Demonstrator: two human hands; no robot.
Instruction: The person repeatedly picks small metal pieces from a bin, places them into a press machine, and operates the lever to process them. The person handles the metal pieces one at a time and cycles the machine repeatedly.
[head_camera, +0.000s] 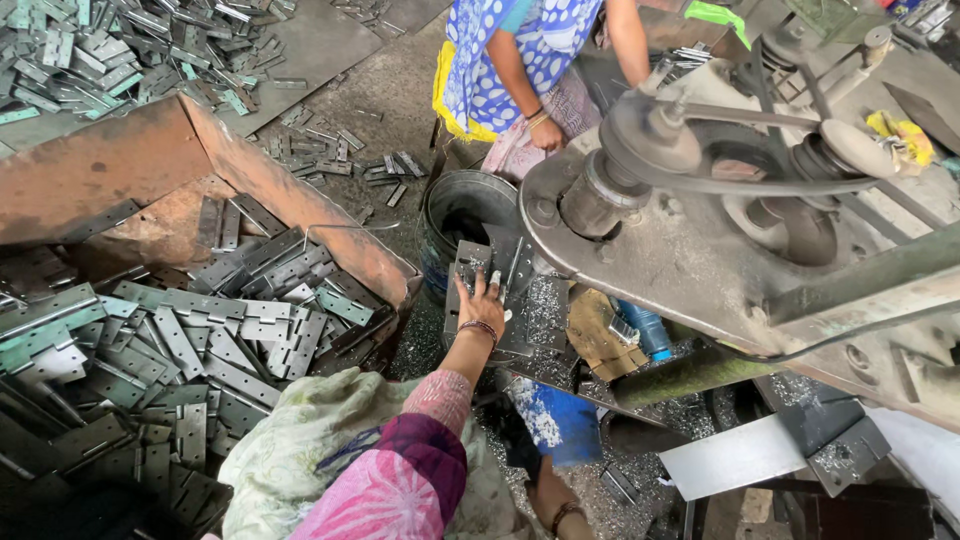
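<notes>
Head view: left hand (480, 300) lies fingers spread on grey metal plates (500, 265) — right hand (545, 500) unclear — beside blue container (555, 420).

Rusty bin (120, 170) of grey hinge plates (200, 340) | dark metal bucket (470, 205) | belt-driven press machine (720, 200) | co-worker's blue dotted garment (510, 50)

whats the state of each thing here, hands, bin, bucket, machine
left hand: fingers spread, pressing flat on the metal work plate
right hand: only the wrist shows, low in the picture
rusty bin: open, heaped with flat metal hinge plates
metal bucket: upright, open, dark inside
press machine: belt on its pulleys, motion cannot be told
co-worker's hand: closed, down by the machine
</notes>
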